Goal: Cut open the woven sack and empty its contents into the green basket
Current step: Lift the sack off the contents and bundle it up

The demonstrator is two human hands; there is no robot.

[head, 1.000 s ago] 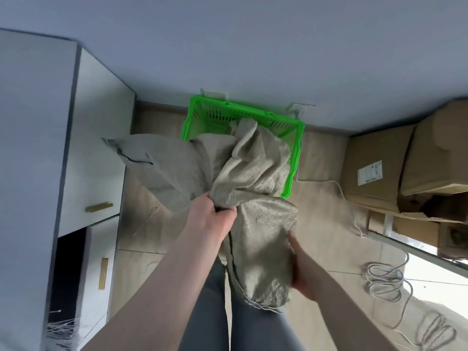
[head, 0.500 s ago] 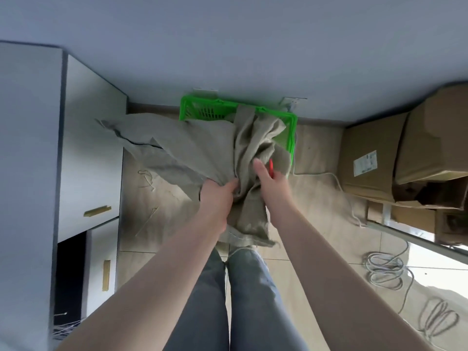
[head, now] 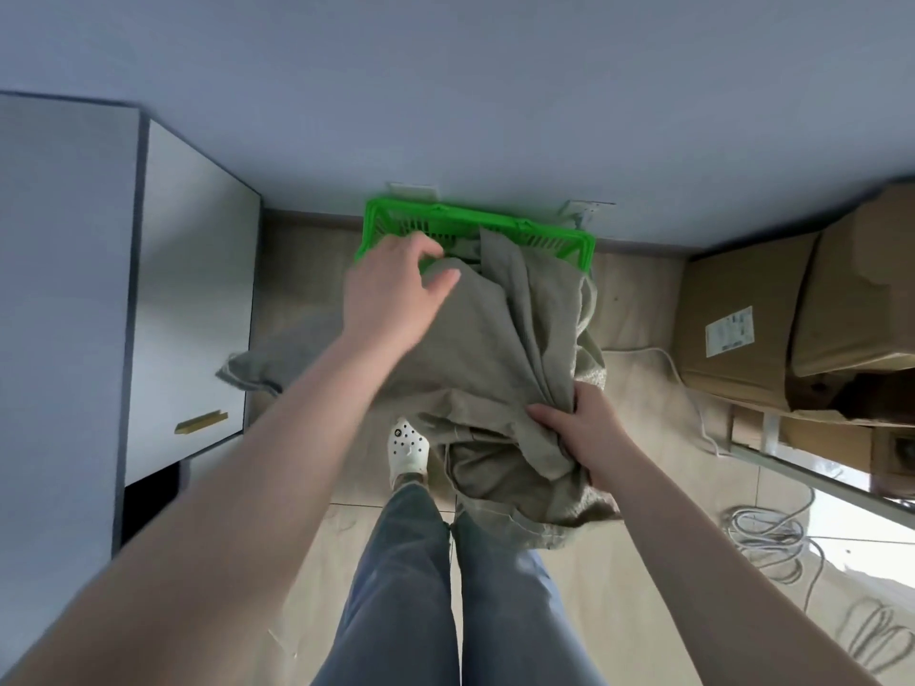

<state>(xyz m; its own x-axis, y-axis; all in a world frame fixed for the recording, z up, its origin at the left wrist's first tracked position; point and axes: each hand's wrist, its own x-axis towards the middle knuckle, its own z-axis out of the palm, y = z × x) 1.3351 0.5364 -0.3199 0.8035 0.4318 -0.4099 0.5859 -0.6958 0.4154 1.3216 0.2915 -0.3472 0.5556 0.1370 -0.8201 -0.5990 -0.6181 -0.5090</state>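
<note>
Below, the sack (head: 500, 349) is bunched in the right grip (head: 579, 428) over the basket (head: 554, 237); the left hand (head: 396, 289) is spread wide above it.

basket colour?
Bright green basket, slotted walls; head view shows it best.

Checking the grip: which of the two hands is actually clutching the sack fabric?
The right hand, fingers closed on a bunch of the woven sack. The left hand is open, spread over the green basket.

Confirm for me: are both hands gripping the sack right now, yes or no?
No. Only the right hand clutches the woven sack; the left hand is open above it, fingers spread near the green basket.
</note>
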